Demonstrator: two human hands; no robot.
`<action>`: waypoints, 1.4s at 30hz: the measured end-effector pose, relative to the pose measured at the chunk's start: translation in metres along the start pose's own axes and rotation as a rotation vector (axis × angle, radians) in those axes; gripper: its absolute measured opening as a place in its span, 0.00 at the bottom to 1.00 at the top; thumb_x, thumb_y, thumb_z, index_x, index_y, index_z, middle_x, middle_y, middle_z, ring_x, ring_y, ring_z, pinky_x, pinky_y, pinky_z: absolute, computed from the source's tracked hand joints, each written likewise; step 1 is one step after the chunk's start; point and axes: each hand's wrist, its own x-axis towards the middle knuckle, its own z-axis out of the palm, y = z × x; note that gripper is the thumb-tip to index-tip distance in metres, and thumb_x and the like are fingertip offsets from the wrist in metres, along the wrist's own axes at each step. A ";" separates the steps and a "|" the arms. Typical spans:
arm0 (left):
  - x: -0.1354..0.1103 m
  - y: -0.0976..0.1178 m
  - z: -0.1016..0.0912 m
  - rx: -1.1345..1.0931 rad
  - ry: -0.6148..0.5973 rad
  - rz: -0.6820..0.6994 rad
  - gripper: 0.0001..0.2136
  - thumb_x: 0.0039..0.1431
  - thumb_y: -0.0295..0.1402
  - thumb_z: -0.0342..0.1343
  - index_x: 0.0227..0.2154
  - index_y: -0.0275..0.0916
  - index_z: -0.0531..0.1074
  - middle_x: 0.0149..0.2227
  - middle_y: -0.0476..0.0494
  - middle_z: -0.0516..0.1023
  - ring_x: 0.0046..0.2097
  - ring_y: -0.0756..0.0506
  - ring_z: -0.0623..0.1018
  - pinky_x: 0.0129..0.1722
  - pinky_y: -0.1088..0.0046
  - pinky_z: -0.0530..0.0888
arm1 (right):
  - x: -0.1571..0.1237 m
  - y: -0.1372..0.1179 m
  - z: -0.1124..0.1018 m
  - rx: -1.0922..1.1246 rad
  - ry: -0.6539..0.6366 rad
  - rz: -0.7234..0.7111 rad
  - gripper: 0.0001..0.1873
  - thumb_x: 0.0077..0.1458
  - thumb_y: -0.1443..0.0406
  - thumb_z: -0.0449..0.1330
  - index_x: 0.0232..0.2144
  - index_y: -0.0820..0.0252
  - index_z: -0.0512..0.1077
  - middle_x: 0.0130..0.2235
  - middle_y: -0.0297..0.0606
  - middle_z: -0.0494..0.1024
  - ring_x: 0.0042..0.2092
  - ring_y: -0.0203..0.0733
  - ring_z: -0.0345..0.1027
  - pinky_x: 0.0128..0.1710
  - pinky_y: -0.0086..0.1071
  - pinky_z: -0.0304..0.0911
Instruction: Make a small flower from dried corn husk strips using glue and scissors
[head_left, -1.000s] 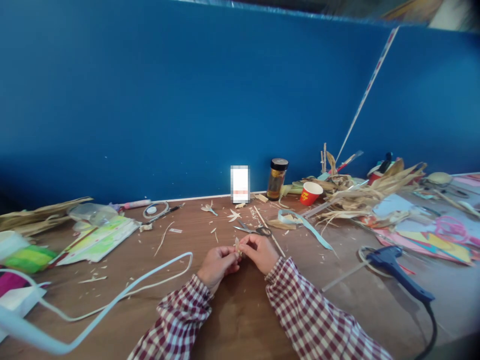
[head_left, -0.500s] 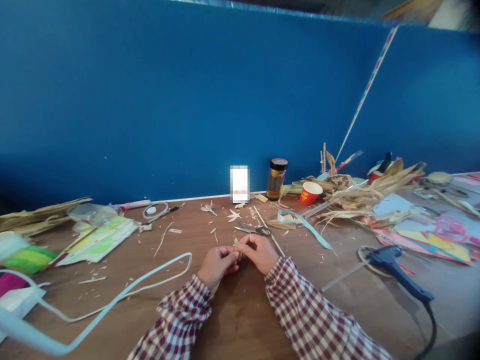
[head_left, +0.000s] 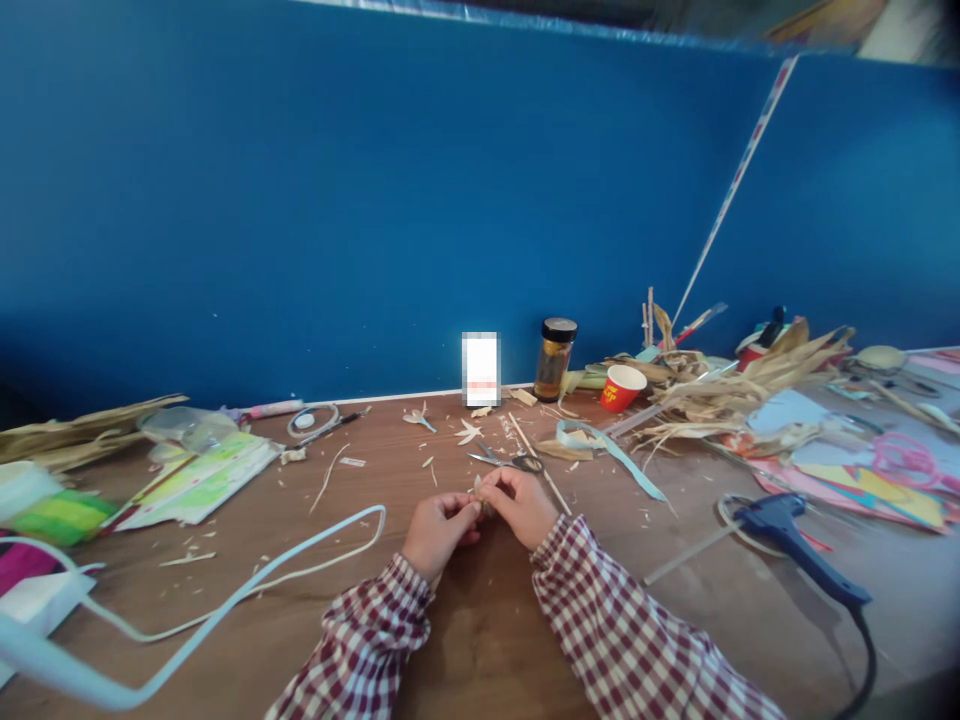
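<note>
My left hand (head_left: 437, 530) and my right hand (head_left: 520, 505) meet low over the table, thumbs and fingers pinched together. Between the fingertips is a small pale piece of what looks like dried corn husk (head_left: 478, 483), its pointed tip sticking up. My fingers hide most of it. Just beyond lies a pair of scissors (head_left: 525, 463) with dark handles, blades to the left. A thin stick (head_left: 544, 470) slants past it. Farther back are a pale star-shaped husk piece (head_left: 469, 432) and a small husk flower (head_left: 418, 417) with a bluish stem.
A blue glue gun (head_left: 802, 545) lies at right, near a heap of dried husks (head_left: 705, 400). A red paper cup (head_left: 622, 388) and a dark-lidded jar (head_left: 555, 360) stand at the back. A white cable (head_left: 300, 535) loops at left. Husk scraps litter the table (head_left: 465, 650).
Both hands stay pinched on the small husk piece, and my left hand has shifted slightly right. The whole view has shifted very slightly.
</note>
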 end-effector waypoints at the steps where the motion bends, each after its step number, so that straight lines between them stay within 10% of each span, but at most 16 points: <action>1: 0.000 0.000 0.000 -0.002 0.004 0.003 0.12 0.34 0.37 0.63 0.21 0.33 0.73 0.20 0.50 0.71 0.21 0.54 0.68 0.24 0.77 0.70 | 0.000 0.000 0.000 -0.003 0.003 -0.001 0.10 0.49 0.61 0.54 0.26 0.62 0.69 0.26 0.34 0.72 0.29 0.35 0.64 0.32 0.29 0.60; 42: 0.002 -0.003 -0.004 0.021 0.080 0.065 0.13 0.37 0.40 0.60 0.22 0.34 0.71 0.19 0.52 0.69 0.21 0.55 0.68 0.21 0.79 0.69 | 0.001 0.002 0.002 0.124 0.022 0.040 0.08 0.48 0.61 0.55 0.27 0.61 0.68 0.19 0.28 0.63 0.20 0.29 0.52 0.20 0.24 0.51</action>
